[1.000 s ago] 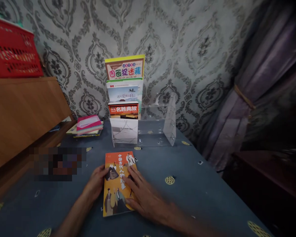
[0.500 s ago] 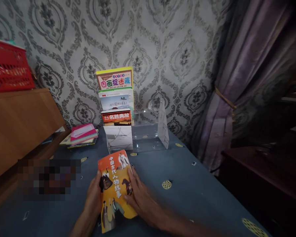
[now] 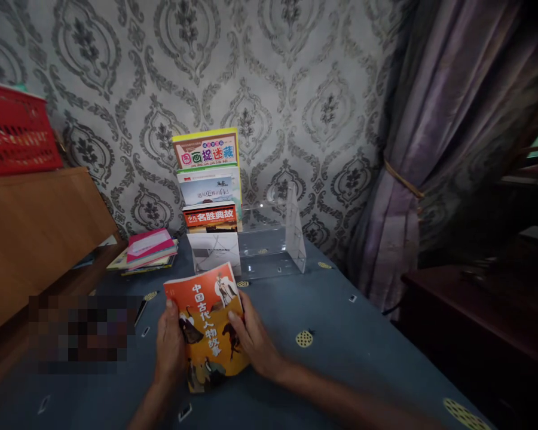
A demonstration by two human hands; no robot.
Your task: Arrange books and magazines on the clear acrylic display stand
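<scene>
An orange and yellow paperback book (image 3: 206, 334) with white Chinese lettering is held in front of me, cover facing up and tilted. My left hand (image 3: 169, 340) grips its left edge, the thumb at the upper left of the cover. On the opposite edge my right hand (image 3: 257, 340) is closed, thumb lying on the cover and fingers behind it. Beyond the book's top stands a clear acrylic rack (image 3: 296, 239). Its left column carries several books in steps, among them a picture book (image 3: 206, 152), a red-titled book (image 3: 210, 216) and a white book (image 3: 213, 254) lowest.
Left of the rack lies a stack of books and papers (image 3: 150, 251) with a pink one on top. A wooden cabinet (image 3: 36, 227) bears a red basket (image 3: 18, 128). The blue tablecloth (image 3: 341, 352) spreads below. A purple curtain (image 3: 403, 227) hangs at right.
The book has risen slightly and its bottom has tipped away from view, so the cover looks shorter. Both hands keep hold, the left thumb now showing on the cover. The view has shifted slightly.
</scene>
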